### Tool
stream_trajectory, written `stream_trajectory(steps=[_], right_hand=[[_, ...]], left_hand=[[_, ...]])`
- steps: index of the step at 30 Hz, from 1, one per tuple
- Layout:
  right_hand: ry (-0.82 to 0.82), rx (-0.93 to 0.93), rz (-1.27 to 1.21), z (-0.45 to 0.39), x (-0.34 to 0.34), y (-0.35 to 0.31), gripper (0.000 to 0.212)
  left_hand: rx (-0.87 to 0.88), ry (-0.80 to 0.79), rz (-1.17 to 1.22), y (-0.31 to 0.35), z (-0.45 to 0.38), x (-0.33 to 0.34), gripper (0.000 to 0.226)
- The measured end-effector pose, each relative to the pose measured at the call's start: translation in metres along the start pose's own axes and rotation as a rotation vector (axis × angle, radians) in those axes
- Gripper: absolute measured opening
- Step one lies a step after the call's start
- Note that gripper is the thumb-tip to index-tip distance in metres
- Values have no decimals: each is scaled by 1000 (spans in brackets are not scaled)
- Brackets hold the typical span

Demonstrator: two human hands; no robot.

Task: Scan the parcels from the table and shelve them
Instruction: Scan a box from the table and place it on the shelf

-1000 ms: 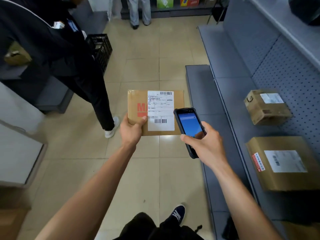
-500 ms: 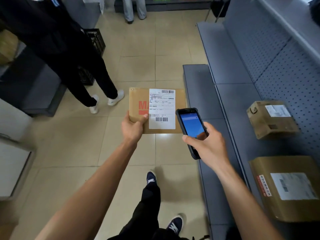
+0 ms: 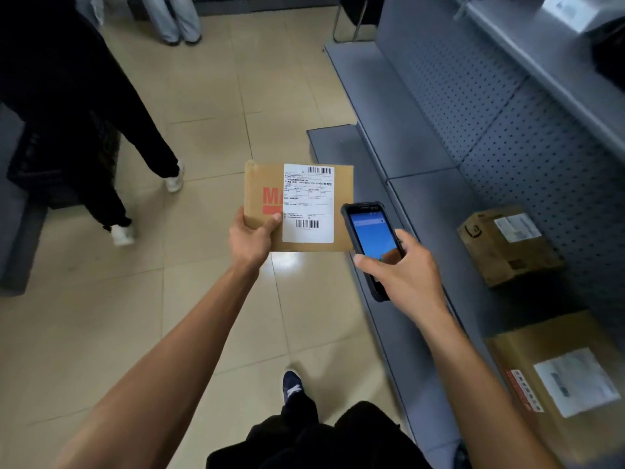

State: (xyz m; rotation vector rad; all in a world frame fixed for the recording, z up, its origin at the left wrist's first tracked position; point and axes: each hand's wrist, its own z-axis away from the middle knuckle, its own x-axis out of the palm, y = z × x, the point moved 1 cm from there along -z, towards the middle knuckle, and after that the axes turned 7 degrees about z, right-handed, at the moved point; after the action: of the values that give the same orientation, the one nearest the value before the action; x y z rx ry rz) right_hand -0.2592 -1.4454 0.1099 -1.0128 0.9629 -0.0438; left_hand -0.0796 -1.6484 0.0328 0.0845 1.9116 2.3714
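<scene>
My left hand (image 3: pixel 252 236) grips the lower left corner of a flat brown cardboard parcel (image 3: pixel 267 184), thumb on top. Its face points up at me, with a white shipping label (image 3: pixel 308 204), barcodes and red letters. My right hand (image 3: pixel 402 277) holds a black handheld scanner (image 3: pixel 370 236) with a lit blue screen, just right of the parcel and overlapping its right edge. Both are held over the tiled floor beside the grey shelving (image 3: pixel 422 211).
On the lower grey shelf at right sit a small brown box (image 3: pixel 507 247) and a larger labelled box (image 3: pixel 558 380). A person in black (image 3: pixel 101 137) walks at left beside a dark crate (image 3: pixel 50 167). Another person's legs (image 3: pixel 176 18) stand at the top. My shoe (image 3: pixel 291 384) steps forward.
I have walked forward along the shelving, so the shelf boxes sit lower in view. The person in black moved left. Parcel and scanner stay in the same grips.
</scene>
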Motion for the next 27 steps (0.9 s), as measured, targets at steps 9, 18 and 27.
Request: stream_trajectory(steps=[9,18,27], right_hand=[[120,171,-59,-69,-14,19,55],[188,309,-167,-162,-34,45,61],[292,388,-169,-204,-56,57,40]], left_hand=[[-1,-214,-56,2,-67,90,31],[14,-363,-241,9,-137,197,26],[13,-523,-333,17,-177,291,30]])
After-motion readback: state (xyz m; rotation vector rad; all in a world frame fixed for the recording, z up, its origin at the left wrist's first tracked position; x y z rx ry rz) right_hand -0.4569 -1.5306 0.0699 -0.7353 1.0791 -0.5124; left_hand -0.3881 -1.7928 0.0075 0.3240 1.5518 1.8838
